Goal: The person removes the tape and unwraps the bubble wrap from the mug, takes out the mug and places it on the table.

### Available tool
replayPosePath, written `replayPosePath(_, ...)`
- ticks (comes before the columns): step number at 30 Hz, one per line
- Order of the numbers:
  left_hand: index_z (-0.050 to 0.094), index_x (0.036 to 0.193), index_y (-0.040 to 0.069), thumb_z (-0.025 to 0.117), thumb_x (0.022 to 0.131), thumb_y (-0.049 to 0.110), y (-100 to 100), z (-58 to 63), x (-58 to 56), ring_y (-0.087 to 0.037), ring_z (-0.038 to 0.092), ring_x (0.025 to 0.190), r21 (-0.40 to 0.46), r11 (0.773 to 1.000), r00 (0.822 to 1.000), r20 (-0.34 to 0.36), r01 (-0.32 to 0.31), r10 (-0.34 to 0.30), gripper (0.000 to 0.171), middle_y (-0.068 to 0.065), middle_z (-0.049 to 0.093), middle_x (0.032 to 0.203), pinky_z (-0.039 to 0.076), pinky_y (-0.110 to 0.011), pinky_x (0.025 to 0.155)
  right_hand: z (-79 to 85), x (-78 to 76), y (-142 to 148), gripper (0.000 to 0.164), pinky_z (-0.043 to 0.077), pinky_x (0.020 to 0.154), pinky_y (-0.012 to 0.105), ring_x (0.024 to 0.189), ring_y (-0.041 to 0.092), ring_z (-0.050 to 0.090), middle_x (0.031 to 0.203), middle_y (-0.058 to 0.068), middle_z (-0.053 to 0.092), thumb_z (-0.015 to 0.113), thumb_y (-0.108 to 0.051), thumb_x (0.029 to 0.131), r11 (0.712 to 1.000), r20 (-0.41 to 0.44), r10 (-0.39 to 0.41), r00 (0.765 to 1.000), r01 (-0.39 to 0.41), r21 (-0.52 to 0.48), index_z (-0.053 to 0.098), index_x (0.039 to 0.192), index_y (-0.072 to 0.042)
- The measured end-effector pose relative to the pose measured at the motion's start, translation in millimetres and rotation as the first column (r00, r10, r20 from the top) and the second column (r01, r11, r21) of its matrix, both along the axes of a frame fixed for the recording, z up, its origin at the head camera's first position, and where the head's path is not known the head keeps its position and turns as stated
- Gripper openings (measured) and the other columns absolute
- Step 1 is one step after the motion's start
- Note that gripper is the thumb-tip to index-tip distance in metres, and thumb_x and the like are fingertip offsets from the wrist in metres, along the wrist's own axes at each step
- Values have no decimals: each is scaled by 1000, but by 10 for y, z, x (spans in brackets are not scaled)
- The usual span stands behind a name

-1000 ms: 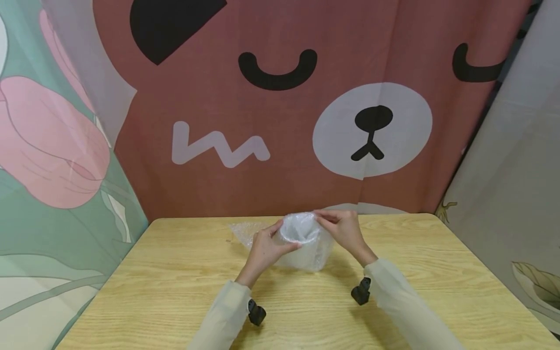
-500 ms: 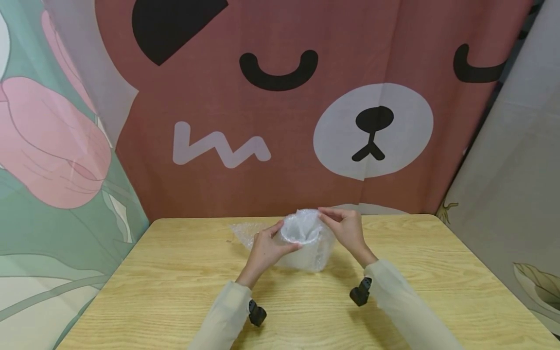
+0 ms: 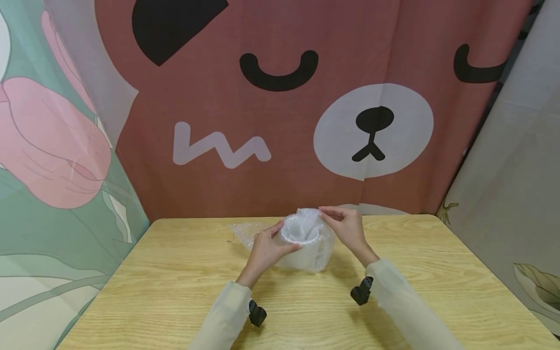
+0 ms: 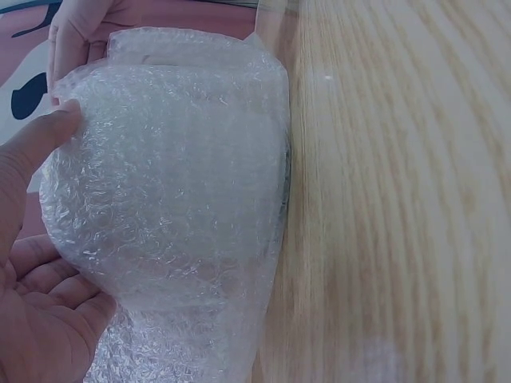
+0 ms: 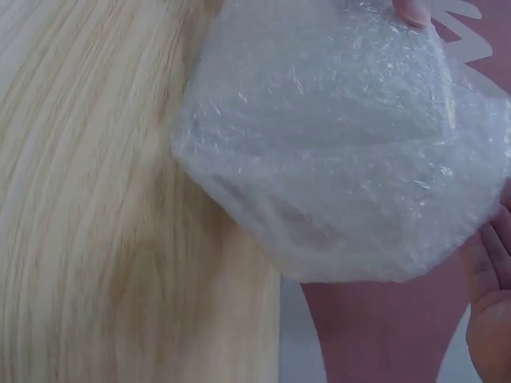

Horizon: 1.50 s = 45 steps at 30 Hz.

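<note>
A whitish, semi-clear cylinder of bubble wrap [image 3: 302,256] stands on the table, its round mouth facing up toward the head camera. What, if anything, lies inside the layers is hidden. My left hand [image 3: 266,250] grips the left side, thumb on the near rim and fingers round the far side. At the far right of the rim, my right hand [image 3: 348,231] pinches the wrap's upper edge between thumb and fingers. In the left wrist view, the left thumb [image 4: 52,128] presses the rim. The right wrist view shows the right hand [image 5: 491,307] beside a flared fold of the wrap.
A loose flap of bubble wrap [image 3: 246,231] spreads out left of the cylinder. The wooden table [image 3: 175,291] ends at the back against a brown bear-print curtain [image 3: 288,121]. Both wrists carry small black cameras [image 3: 257,313].
My right hand has shifted slightly up and right, drawing the wrap's edge outward, and the mouth looks more open. My left hand keeps its hold in place.
</note>
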State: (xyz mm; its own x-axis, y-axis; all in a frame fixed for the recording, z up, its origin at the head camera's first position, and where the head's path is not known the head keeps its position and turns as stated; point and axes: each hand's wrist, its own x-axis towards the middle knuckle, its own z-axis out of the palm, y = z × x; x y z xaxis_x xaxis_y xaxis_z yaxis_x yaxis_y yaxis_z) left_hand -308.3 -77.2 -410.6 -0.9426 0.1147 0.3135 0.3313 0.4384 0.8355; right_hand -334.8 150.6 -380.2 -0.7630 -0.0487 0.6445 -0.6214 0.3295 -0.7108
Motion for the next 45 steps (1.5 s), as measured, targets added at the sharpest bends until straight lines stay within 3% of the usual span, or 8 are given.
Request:
replayPosePath(6,52,139,4,88,67,45,7,-2,1,-31,48,126,0,1000,1000,-9,0,0,90,-15,54,136,42,-50,99,-36,-28,130,23,54,71,19,87,21,70,102,9,72,73,-13,88,993,37,17,999,-21,113,74,108,-4)
replayPosePath(12,53,139,6,88,66,45,7,-15,-7,-30,47,127,3,1000,1000,-2,-3,3,90,-14,54,136,42,-49,99,2,49,231,20,57,72,30,86,21,70,99,8,73,74,-7,86,977,-113,-4,994,29,213,75,105,-4)
replayPosePath(20,52,139,7,88,66,46,1,-22,-21,-28,48,126,2,1000,1000,3,-8,8,90,-12,54,136,43,-47,99,0,79,289,21,58,67,38,83,22,70,94,8,73,77,-8,80,920,-340,83,937,59,388,76,101,-3)
replayPosePath(27,53,138,5,88,66,45,2,-21,-14,-31,47,126,20,1000,1000,-3,-3,3,90,-15,54,136,42,-50,99,-24,104,273,24,57,66,39,83,25,70,92,10,73,78,-6,75,851,-437,145,888,114,513,75,98,0)
replayPosePath(32,53,138,4,88,67,45,7,-19,-15,-31,47,126,11,1000,1000,-8,-3,3,89,-15,54,136,41,-50,100,-29,125,236,26,57,65,37,81,25,69,91,11,72,79,-5,74,824,-466,168,869,136,551,74,99,1)
replayPosePath(45,54,137,4,89,67,42,10,-21,-16,-30,48,126,18,1000,1000,-17,-1,1,87,-14,53,136,42,-48,99,-75,91,147,30,57,66,34,82,23,70,92,9,73,81,7,68,821,-544,202,815,162,547,74,96,0)
